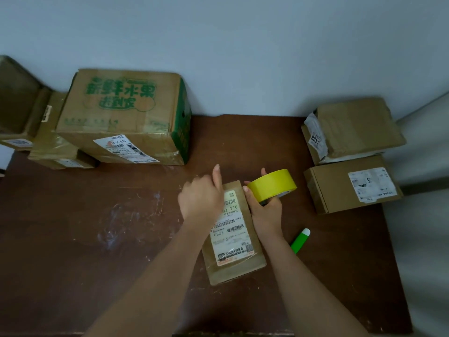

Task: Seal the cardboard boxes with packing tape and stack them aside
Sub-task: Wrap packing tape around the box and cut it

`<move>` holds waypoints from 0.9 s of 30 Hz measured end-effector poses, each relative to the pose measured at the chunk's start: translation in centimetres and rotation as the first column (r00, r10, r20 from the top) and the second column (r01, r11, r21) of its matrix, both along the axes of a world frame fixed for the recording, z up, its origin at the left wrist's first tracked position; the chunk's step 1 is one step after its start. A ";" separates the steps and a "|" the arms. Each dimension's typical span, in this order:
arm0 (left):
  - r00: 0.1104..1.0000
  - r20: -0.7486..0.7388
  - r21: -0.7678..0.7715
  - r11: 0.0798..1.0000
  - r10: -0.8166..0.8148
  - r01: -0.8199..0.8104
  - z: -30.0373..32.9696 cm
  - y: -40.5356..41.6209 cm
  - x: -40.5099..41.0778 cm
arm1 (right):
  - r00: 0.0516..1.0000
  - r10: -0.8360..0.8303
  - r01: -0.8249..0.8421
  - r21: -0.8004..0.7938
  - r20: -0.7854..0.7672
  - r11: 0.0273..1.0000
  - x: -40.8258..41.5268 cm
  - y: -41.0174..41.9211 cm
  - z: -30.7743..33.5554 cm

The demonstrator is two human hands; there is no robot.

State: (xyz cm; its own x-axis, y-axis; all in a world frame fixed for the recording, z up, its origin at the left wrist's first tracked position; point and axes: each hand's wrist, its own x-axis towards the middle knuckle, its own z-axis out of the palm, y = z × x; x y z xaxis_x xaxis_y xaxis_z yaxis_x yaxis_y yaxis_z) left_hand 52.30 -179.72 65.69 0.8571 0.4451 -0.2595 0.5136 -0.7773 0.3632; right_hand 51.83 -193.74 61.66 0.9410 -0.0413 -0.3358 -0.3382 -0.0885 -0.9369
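Pale wall [243,45] backs a dark brown table [97,239], scuffed with whitish scratches left of centre.

Biggest on it is the green-printed box [121,117] at the back left, standing against the wall, with a white shipping label on its near face. To its left sits an open box [17,105], partly cut off by the frame edge, and between the two, lower down, a flat taped box [53,149].

At the right edge, two more boxes lie one behind the other, nearly touching: the far box [352,130] shows a label reading 3408 on its left end, and the near box [349,188] has a white label on top.

In the middle lies the small box [233,239], flat, long side running away from the person, a shipping label covering most of its top.

Left hand [201,198] rests on the far left part of the small box, fingers loosely bent and holding nothing, the index finger pointing away; it is a little blurred. Right hand [264,207] grips the yellow tape roll [273,186] just beyond the box's far right corner, fingers wrapped around its rim, the roll tilted.

Smallest is a green cutter [300,240] with a white tip, lying on the table just right of the right forearm, apart from the small box.
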 end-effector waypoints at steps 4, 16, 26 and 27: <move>0.988 -0.107 0.177 0.976 -0.111 0.129 0.5 -0.8 0.3 | 1.000 -0.010 0.010 0.012 -0.023 1.000 -0.1 0.1 -0.1; 0.987 0.024 0.133 0.979 -0.161 0.156 -0.8 -3.4 1.2 | 0.991 -0.063 0.069 0.055 -0.119 0.996 -0.2 0.1 -1.3; 0.929 0.367 -0.356 0.930 0.053 0.087 0.8 -0.4 -0.3 | 0.999 -0.003 0.012 0.215 -0.045 0.976 -0.4 0.0 7.7; 0.897 0.426 -0.472 0.874 0.115 0.112 0.8 -0.3 -0.5 | 1.000 0.030 -0.031 0.176 0.008 0.984 -0.5 0.0 8.7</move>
State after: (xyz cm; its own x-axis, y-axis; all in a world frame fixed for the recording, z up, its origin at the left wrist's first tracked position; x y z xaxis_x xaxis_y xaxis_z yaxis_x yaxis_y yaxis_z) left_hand 51.82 -180.06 66.51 0.9298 0.3655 -0.0448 0.2184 -0.4495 0.8661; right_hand 51.34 -193.72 70.32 0.9428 0.0466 -0.3301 -0.3327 0.0675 -0.9406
